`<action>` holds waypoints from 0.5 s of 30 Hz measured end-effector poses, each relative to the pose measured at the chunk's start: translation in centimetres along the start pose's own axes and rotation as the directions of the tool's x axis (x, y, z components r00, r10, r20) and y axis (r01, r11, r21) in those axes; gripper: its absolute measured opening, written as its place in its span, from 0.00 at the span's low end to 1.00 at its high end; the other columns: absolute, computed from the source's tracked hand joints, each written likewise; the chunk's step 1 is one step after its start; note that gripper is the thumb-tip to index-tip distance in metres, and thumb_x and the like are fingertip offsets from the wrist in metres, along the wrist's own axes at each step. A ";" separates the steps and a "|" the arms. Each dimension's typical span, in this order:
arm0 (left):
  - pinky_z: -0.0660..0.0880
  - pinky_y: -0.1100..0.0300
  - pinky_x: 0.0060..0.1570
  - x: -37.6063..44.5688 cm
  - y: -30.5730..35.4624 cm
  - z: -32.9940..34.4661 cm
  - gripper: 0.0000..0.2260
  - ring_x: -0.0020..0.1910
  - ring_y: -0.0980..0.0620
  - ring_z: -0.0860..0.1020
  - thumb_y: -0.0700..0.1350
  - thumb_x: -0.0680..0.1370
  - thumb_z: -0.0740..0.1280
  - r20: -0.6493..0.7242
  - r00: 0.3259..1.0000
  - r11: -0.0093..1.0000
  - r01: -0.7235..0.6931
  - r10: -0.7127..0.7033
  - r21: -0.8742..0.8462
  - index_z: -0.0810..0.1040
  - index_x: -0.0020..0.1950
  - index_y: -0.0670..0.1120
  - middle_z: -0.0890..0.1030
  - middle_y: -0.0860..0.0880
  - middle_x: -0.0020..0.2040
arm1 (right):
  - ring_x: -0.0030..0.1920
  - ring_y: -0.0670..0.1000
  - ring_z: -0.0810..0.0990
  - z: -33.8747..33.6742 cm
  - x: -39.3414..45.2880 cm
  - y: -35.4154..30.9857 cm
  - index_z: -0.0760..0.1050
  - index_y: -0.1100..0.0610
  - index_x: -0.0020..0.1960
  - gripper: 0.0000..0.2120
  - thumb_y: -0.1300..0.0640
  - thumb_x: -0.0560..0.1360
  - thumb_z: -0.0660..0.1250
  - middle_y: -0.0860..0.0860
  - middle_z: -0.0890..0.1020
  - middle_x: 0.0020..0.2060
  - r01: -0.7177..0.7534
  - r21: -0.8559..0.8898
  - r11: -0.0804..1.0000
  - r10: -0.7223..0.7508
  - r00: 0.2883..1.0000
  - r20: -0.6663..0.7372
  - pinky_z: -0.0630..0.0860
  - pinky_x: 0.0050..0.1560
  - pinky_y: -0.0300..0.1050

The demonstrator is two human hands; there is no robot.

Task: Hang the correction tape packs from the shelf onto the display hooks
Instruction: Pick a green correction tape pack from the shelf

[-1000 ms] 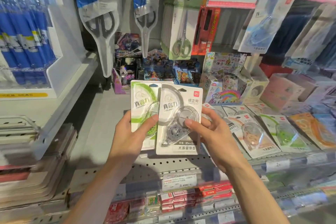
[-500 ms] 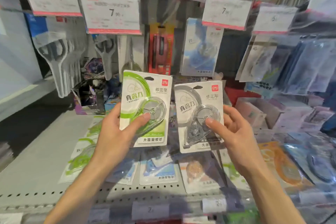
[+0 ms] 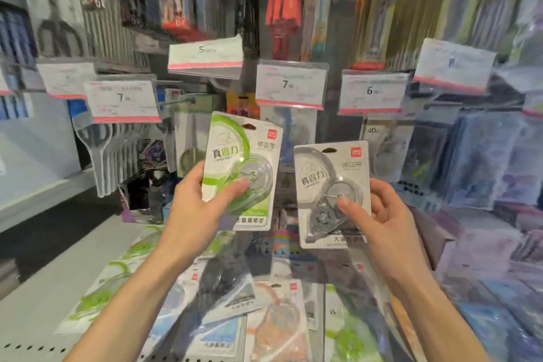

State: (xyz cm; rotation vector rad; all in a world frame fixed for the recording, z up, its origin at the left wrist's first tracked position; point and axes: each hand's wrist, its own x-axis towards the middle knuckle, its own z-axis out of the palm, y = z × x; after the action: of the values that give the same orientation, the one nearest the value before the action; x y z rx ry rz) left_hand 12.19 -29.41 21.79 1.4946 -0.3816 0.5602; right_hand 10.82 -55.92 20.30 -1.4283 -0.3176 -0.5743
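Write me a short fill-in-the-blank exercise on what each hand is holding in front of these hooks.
1. The left hand holds the correction tape pack printed in the colour ____.
2. The right hand holds the ____ pack, thumb on its clear blister.
3. The price tag directly above the two packs shows the big digit ____.
4. Of the two held packs, the ____ one is raised higher.

Missing words: green; grey; 7; green

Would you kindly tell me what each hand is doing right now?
Left hand: holds the green correction tape pack, thumb on its front.
Right hand: holds the grey correction tape pack, thumb on its front.
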 end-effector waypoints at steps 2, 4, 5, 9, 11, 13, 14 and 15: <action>0.79 0.69 0.47 0.8 0.1 0.6 0.13 0.53 0.59 0.86 0.46 0.76 0.76 0.009 1.000 1.000 -0.012 0.011 0.017 0.82 0.58 0.56 0.88 0.60 0.53 | 0.53 0.48 0.88 0.2 0.6 0.0 0.77 0.52 0.60 0.22 0.51 0.68 0.76 0.48 0.89 0.52 0.018 -0.018 1.000 -0.018 1.000 -0.003 0.82 0.48 0.36; 0.80 0.69 0.47 1.5 0.3 1.0 0.13 0.53 0.59 0.85 0.47 0.76 0.76 0.024 0.999 0.999 -0.026 0.025 0.028 0.81 0.60 0.55 0.87 0.60 0.54 | 0.53 0.48 0.88 0.2 1.1 0.1 0.77 0.50 0.60 0.21 0.49 0.69 0.77 0.47 0.89 0.52 0.026 -0.036 0.999 -0.026 1.000 0.000 0.81 0.48 0.36; 0.80 0.68 0.48 1.7 0.4 1.1 0.13 0.53 0.60 0.85 0.47 0.76 0.76 0.028 0.999 0.999 -0.042 0.041 0.031 0.81 0.60 0.55 0.87 0.60 0.54 | 0.53 0.48 0.88 0.2 1.4 0.1 0.77 0.49 0.60 0.21 0.48 0.69 0.77 0.47 0.89 0.52 0.028 -0.044 0.999 -0.028 1.000 0.002 0.81 0.48 0.35; 0.79 0.69 0.49 1.9 1.2 1.1 0.13 0.53 0.60 0.85 0.51 0.73 0.77 -0.009 0.991 0.991 -0.132 0.132 -0.002 0.83 0.57 0.58 0.87 0.59 0.54 | 0.55 0.48 0.87 0.1 2.5 0.3 0.78 0.46 0.61 0.22 0.46 0.69 0.77 0.46 0.88 0.54 0.045 -0.056 0.997 -0.045 0.999 0.013 0.83 0.50 0.40; 0.79 0.69 0.50 2.0 1.6 0.8 0.14 0.54 0.59 0.85 0.53 0.73 0.76 -0.004 0.985 0.985 -0.174 0.174 0.001 0.82 0.58 0.58 0.87 0.58 0.55 | 0.57 0.47 0.86 0.5 3.2 0.3 0.78 0.44 0.63 0.22 0.46 0.70 0.78 0.45 0.87 0.56 0.072 -0.073 0.995 -0.070 0.997 0.033 0.83 0.52 0.41; 0.80 0.66 0.51 2.1 2.1 0.5 0.17 0.56 0.57 0.85 0.56 0.73 0.75 0.007 0.980 0.980 -0.199 0.199 0.002 0.82 0.60 0.57 0.87 0.57 0.57 | 0.58 0.45 0.86 1.2 4.0 0.2 0.77 0.43 0.63 0.20 0.49 0.74 0.78 0.43 0.87 0.57 0.105 -0.089 0.991 -0.100 0.993 0.060 0.81 0.52 0.36; 0.81 0.64 0.53 2.2 2.3 0.4 0.18 0.57 0.56 0.85 0.56 0.73 0.75 0.009 0.978 0.978 -0.209 0.209 0.002 0.81 0.61 0.58 0.87 0.57 0.57 | 0.58 0.45 0.86 1.7 4.5 0.1 0.77 0.43 0.63 0.19 0.50 0.75 0.77 0.43 0.87 0.57 0.121 -0.095 0.988 -0.114 0.991 0.075 0.80 0.53 0.35; 0.81 0.61 0.54 2.4 2.5 0.4 0.18 0.58 0.56 0.85 0.57 0.72 0.75 0.008 0.976 0.976 -0.219 0.219 0.005 0.81 0.61 0.58 0.87 0.57 0.58 | 0.57 0.45 0.86 2.3 4.9 0.0 0.77 0.42 0.63 0.18 0.50 0.75 0.76 0.43 0.87 0.56 0.136 -0.102 0.985 -0.127 0.988 0.090 0.80 0.53 0.35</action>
State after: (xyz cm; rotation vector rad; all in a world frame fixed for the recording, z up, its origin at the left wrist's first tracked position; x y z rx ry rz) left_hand 12.73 -29.56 25.20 1.4692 -0.5553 0.7307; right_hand 15.11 -54.58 23.23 -1.5459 -0.4554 -0.6486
